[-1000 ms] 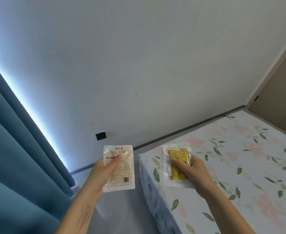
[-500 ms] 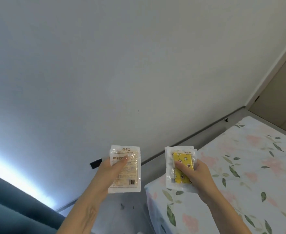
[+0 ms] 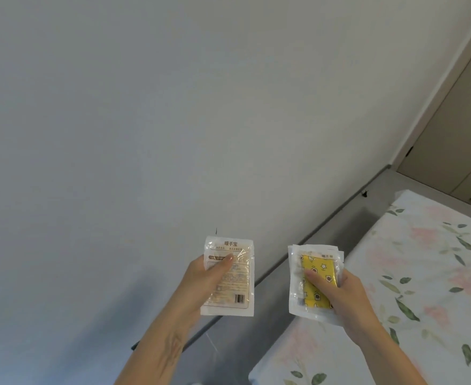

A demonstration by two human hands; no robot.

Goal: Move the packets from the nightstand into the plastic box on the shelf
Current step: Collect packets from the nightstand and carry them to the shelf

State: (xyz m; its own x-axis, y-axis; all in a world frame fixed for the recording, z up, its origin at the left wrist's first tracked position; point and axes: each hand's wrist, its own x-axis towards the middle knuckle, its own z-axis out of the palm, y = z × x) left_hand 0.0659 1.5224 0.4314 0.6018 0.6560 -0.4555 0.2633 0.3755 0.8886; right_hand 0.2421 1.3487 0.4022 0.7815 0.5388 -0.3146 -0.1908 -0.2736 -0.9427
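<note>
My left hand (image 3: 201, 284) grips a white hand-warmer packet (image 3: 234, 290) with printed text and a barcode, thumb across its front. My right hand (image 3: 340, 295) holds a small stack of clear packets (image 3: 312, 273), the top one showing a yellow star-patterned pad, thumb pressed on it. Both packets are held upright in front of me, side by side and apart. The nightstand, the shelf and the plastic box are out of view.
A plain pale wall (image 3: 173, 120) fills most of the view. A bed with a floral sheet (image 3: 423, 273) lies at the lower right, with a grey floor strip (image 3: 298, 273) between it and the wall. A beige door (image 3: 456, 129) stands at the far right.
The view has swung right and up: the blue curtain and the wall socket have left the frame and the door has come closer. Both hands keep the same hold on their packets.
</note>
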